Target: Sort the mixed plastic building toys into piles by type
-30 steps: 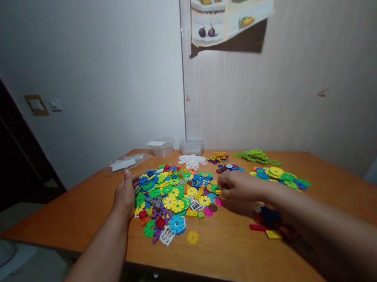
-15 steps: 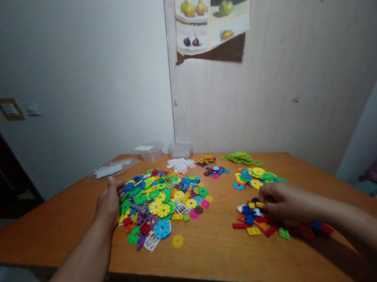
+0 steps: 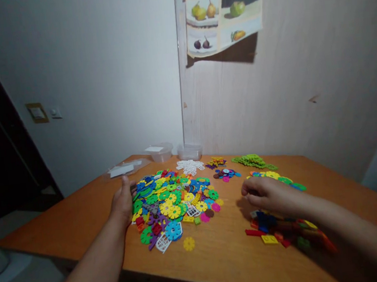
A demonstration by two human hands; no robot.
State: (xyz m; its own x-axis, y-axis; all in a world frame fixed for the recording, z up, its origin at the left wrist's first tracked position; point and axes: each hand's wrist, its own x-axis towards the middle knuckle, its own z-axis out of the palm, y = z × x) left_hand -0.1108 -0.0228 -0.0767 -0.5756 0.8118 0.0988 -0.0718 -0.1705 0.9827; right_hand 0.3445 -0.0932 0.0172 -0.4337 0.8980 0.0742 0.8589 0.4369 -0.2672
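Observation:
A big mixed pile of colourful plastic pieces (image 3: 171,199), with flower discs, bricks and lattice shapes, lies on the table left of centre. My left hand (image 3: 123,204) rests against the pile's left side, thumb up and fingers stretched behind its edge. Over the right part of the table hovers my right hand (image 3: 266,194), fingers loosely curled, thumb and fingertips apart, nothing visible between them. Below it lies a group of building bricks (image 3: 269,239), red, yellow, blue and orange, partly hidden by the hand and forearm. Just behind it is a heap of flower discs (image 3: 273,175), also partly covered.
Small sorted groups sit farther back: white lattice pieces (image 3: 189,167), orange and purple pieces (image 3: 216,162), small round discs (image 3: 226,174) and lime-green pieces (image 3: 253,161). Clear plastic tubs (image 3: 161,153) and a plastic bag (image 3: 125,167) lie by the wall. A yellow flower disc (image 3: 189,243) lies near the front edge.
My right hand has lifted off the bricks and shifted toward the mixed pile. The left hand stays beside the pile. The whole view has swung a little to the left.

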